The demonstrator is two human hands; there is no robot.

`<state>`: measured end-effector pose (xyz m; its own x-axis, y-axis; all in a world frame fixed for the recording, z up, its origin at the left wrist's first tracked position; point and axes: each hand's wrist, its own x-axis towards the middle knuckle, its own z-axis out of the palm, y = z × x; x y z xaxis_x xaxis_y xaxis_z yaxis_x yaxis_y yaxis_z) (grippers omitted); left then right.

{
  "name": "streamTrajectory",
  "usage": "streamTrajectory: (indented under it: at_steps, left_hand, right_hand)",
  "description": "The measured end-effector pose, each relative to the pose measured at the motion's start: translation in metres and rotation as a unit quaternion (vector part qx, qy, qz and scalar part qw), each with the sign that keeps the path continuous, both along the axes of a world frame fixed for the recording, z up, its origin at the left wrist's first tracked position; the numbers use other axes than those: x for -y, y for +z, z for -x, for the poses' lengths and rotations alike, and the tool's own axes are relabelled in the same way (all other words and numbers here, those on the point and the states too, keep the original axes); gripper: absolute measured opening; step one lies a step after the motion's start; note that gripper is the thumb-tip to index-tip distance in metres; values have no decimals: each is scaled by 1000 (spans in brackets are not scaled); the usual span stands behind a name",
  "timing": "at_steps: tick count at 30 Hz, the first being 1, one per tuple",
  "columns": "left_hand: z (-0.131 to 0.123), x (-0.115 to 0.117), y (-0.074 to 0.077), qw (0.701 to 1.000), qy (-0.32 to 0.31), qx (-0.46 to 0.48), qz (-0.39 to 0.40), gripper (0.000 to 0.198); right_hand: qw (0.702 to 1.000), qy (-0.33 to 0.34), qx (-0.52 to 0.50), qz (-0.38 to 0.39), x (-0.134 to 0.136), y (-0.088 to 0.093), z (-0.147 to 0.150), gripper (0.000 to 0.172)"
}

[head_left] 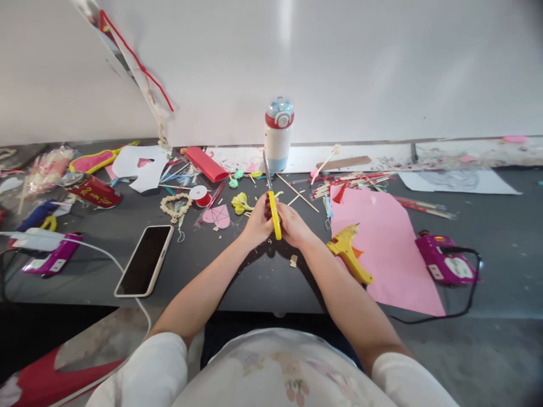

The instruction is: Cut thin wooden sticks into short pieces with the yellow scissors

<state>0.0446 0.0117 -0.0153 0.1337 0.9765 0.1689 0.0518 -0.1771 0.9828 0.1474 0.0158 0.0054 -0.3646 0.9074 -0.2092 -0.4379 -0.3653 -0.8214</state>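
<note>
Over the middle of the desk, my left hand (pixel 258 220) and my right hand (pixel 294 224) come together, both with curled fingers. Between them a pair of scissors (pixel 275 217) with yellow handles stands on edge, its blades pointing away from me. My right hand is closed round the handles. The left fingers are pinched close beside them, and what they hold is hidden. Just left of my hands lies a crumpled yellow flower-like piece (pixel 241 203). Thin wooden sticks (pixel 299 194) lie beyond my right hand, and a small tan scrap (pixel 293 261) is nearer me.
A bottle (pixel 278 138) stands behind my hands. On the right are pink paper (pixel 388 249), a yellow glue gun (pixel 350 253) and a purple power box (pixel 445 260) with a cable. Leftward lie a phone (pixel 144 261), thread spool (pixel 200 195), bead heart (pixel 176 207) and red can (pixel 92 189).
</note>
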Motion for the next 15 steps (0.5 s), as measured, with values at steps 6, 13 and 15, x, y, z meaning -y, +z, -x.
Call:
streamTrajectory:
  at_steps: [6,13,15]
  left_hand:
    - [1,2,5,1000,-11,8,8,65]
    - [-3,0,-2,998,-29,53,31,69]
    - [-3,0,-3,998,-30,52,31,67]
  right_hand:
    - [1000,9,5,10,1,0,-1,22]
    - [1000,2,-20,16,-1,-4,-1,24]
    - [999,-2,-23,24,-2,-4,-2,23]
